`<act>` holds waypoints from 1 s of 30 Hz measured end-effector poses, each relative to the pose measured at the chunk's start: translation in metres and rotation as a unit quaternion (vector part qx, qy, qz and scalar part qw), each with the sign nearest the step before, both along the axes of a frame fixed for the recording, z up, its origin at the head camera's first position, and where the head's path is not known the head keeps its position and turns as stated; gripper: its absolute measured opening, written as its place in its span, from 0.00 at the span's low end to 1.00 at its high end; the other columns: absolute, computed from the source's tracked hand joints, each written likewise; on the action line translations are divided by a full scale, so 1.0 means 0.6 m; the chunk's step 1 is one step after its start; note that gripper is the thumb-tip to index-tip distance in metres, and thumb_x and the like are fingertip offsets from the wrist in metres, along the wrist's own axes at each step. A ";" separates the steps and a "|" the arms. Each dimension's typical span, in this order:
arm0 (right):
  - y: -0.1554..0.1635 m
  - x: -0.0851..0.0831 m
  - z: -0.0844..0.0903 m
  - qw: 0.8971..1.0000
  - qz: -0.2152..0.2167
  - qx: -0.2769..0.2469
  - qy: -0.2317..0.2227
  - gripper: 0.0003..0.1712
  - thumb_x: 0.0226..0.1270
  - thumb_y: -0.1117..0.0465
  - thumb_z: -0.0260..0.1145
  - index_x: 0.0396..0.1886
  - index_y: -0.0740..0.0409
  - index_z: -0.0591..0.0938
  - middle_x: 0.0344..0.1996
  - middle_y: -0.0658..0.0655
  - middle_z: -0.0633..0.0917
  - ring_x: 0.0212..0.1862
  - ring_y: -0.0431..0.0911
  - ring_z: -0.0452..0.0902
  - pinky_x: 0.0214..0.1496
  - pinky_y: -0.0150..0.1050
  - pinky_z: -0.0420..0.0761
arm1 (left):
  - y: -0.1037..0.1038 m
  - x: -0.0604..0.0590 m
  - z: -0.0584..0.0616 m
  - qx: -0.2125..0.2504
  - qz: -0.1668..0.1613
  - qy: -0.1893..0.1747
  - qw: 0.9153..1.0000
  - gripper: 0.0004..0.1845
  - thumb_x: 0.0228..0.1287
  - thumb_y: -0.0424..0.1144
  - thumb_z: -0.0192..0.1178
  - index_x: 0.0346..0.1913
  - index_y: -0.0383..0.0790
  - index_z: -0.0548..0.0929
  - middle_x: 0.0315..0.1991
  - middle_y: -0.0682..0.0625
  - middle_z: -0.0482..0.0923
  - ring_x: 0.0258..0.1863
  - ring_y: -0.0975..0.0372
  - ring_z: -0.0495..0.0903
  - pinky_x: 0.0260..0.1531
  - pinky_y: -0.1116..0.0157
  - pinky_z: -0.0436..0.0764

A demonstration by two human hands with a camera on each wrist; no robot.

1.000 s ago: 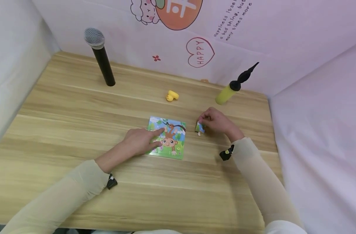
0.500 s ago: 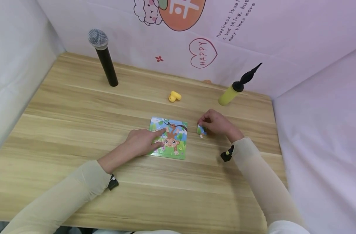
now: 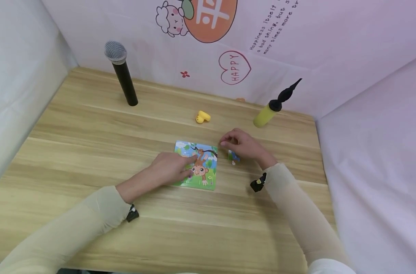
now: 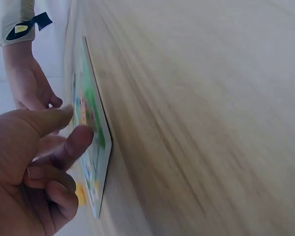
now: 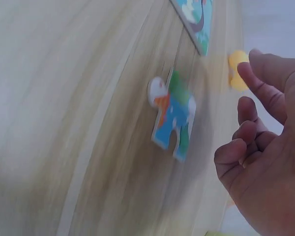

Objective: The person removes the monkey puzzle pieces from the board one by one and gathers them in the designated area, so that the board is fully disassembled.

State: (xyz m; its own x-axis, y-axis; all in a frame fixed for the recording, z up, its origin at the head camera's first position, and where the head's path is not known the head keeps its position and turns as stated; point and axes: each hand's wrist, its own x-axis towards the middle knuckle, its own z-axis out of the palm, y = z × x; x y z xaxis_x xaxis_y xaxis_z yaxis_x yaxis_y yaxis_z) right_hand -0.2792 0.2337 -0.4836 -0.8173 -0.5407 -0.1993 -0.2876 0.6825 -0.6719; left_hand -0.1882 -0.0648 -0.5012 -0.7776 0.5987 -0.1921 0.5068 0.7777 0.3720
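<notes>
A square jigsaw puzzle (image 3: 205,182) with a monkey picture lies flat on the wooden table. Over its left part is my left hand (image 3: 170,167), index finger and thumb stretched out across the picture; the left wrist view shows the other fingers (image 4: 64,196) curled in with nothing in them. To the puzzle's right lies a loose puzzle piece (image 5: 174,115), blue, green and orange with a white knob. My right hand (image 3: 243,144) hovers just above and left of that piece, fingers loosely bent. The right wrist view shows this hand (image 5: 275,128) apart from the piece, holding nothing visible.
Behind the puzzle is a small yellow toy (image 3: 203,117). A black microphone (image 3: 126,82) stands upright at the back left, and a yellow pump with a black tip (image 3: 265,114) at the back right. White cloth walls (image 3: 372,133) enclose the table (image 3: 194,228).
My right hand has come off the loose piece and shifted left toward the puzzle, leaving the piece on the table. The left hand stays on the puzzle, its fingers slightly further right.
</notes>
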 end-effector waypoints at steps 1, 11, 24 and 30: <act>-0.005 0.000 0.000 1.000 0.006 -0.008 -0.001 0.15 0.76 0.48 0.64 0.52 0.50 0.86 0.43 0.52 0.78 0.41 0.49 0.68 0.42 0.45 0.70 | 0.002 -0.001 0.001 0.007 -0.006 -0.002 1.000 0.32 0.72 0.57 0.61 0.75 0.55 0.71 0.12 0.58 0.64 0.13 0.65 0.57 0.15 0.64 0.61; -0.053 -0.010 -0.024 0.997 0.067 -0.036 -0.004 0.13 0.75 0.50 0.66 0.52 0.49 0.86 0.45 0.49 0.80 0.41 0.47 0.71 0.42 0.43 0.73 | 0.019 -0.019 -0.015 0.022 -0.020 -0.051 0.998 0.32 0.70 0.56 0.65 0.74 0.60 0.71 0.28 0.54 0.83 0.18 0.64 0.67 0.18 0.64 0.65; -0.105 -0.019 -0.042 0.986 0.147 -0.079 -0.010 0.12 0.72 0.58 0.69 0.51 0.56 0.86 0.42 0.50 0.81 0.40 0.49 0.71 0.43 0.41 0.73 | 0.017 -0.032 -0.019 0.074 -0.016 -0.133 0.988 0.37 0.65 0.53 0.70 0.76 0.55 0.69 0.14 0.61 0.78 0.14 0.68 0.79 0.24 0.60 0.76; -0.113 -0.019 -0.042 0.986 0.148 -0.079 -0.015 0.12 0.73 0.59 0.69 0.51 0.58 0.85 0.42 0.50 0.81 0.40 0.48 0.71 0.43 0.40 0.73 | 0.013 -0.037 -0.023 0.114 -0.021 -0.146 0.982 0.32 0.68 0.50 0.68 0.73 0.51 0.73 0.13 0.61 0.78 0.14 0.67 0.80 0.27 0.61 0.76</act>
State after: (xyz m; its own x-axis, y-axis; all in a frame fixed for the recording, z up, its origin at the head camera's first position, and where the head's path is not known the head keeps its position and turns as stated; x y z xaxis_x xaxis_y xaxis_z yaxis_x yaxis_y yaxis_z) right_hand -0.2908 0.1657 -0.5089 -0.6147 -0.7802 -0.1160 -0.4364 0.4589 -0.7739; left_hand -0.2106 -0.0568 -0.5151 -0.6832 0.6824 -0.2602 0.3822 0.6377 0.6688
